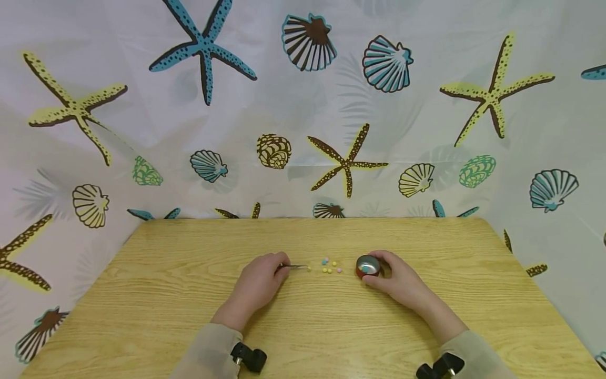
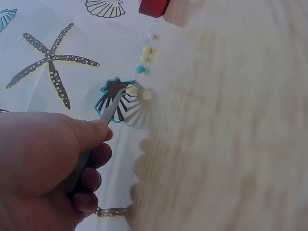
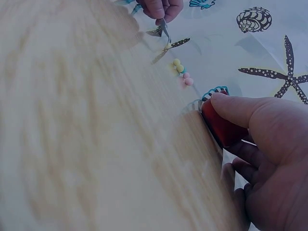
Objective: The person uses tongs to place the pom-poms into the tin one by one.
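Grey metal tweezers (image 2: 112, 107) are pinched in the left hand (image 1: 260, 279), with a yellow bead (image 2: 130, 89) at their tips. By the right hand (image 1: 397, 280), a red tin (image 1: 369, 264) is grasped around its side, blue showing inside. Between both, small coloured beads (image 1: 329, 271) are scattered on the wooden table (image 1: 331, 321).

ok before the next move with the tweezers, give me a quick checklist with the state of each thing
1. Tweezers held in the left grip: ok.
2. Yellow bead at the tweezers' tips: ok, it shows there in all three views.
3. Red cup held by the right grip: ok, thumb and fingers are on its sides.
4. Cup opening facing up: ok, at least one blue bead shows inside.
5. Straight path from tips to cup free of loose beads: not ok, several lie between.
6. Cup base flat on the table: cannot tell.
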The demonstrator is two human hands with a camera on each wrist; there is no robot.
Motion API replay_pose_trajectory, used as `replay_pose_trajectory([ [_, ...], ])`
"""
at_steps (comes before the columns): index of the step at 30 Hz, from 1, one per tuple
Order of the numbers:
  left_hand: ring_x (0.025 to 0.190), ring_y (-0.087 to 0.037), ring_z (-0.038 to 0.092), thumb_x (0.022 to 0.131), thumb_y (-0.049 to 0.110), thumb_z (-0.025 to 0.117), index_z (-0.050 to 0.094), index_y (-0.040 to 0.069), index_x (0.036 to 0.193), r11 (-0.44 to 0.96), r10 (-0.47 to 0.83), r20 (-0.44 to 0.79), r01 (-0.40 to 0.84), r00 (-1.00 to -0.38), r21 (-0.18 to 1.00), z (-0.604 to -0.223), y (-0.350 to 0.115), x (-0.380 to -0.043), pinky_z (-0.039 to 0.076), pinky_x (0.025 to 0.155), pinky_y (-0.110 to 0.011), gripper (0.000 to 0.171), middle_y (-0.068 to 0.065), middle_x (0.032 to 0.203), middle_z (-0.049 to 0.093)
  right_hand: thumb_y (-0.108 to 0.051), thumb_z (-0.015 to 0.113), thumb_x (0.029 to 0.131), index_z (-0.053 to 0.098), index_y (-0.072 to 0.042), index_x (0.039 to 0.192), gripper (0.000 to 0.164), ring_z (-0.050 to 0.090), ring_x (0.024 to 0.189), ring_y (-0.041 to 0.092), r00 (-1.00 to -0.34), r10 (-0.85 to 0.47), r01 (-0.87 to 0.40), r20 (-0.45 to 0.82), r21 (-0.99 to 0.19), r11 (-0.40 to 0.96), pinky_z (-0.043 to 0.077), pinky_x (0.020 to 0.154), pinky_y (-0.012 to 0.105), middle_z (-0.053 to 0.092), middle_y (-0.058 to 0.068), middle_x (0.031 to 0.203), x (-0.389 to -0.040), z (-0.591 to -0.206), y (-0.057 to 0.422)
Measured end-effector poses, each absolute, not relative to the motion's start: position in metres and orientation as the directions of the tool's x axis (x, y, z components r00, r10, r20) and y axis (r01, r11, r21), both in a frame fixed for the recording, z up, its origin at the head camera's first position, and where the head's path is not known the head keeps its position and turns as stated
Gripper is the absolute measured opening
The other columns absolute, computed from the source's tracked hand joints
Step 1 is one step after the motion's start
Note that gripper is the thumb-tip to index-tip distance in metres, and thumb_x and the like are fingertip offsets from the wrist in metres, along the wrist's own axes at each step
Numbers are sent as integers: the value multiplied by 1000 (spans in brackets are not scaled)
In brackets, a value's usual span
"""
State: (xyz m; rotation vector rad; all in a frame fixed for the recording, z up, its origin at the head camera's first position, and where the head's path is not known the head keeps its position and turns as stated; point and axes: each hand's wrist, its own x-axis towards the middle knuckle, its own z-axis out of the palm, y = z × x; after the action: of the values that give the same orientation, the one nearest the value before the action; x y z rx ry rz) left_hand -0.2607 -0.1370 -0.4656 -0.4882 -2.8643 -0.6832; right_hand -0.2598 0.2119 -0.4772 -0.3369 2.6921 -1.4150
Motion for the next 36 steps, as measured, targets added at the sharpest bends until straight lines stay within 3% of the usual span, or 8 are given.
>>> replay_pose_trajectory([
  [14,79,-14,60,109,13,72,75,11,113,814,274,290,381,-917,439,-450,-125,-260,54,75,-41,5,-2,101,74,-36,84,101,58,-8,155,66,50,149,41,-972,-231,-172,47,-810,561,37,122,63,61,17,153,-261,-478,214],
  [36,82,-16,61,110,16,72,75,13,111,772,330,325,452,-886,447,-433,-58,-262,53,75,-37,4,1,97,72,-35,85,102,59,-9,154,64,51,148,39,-971,-237,-166,40,-827,538,37,121,62,63,15,150,-261,-478,212],
])
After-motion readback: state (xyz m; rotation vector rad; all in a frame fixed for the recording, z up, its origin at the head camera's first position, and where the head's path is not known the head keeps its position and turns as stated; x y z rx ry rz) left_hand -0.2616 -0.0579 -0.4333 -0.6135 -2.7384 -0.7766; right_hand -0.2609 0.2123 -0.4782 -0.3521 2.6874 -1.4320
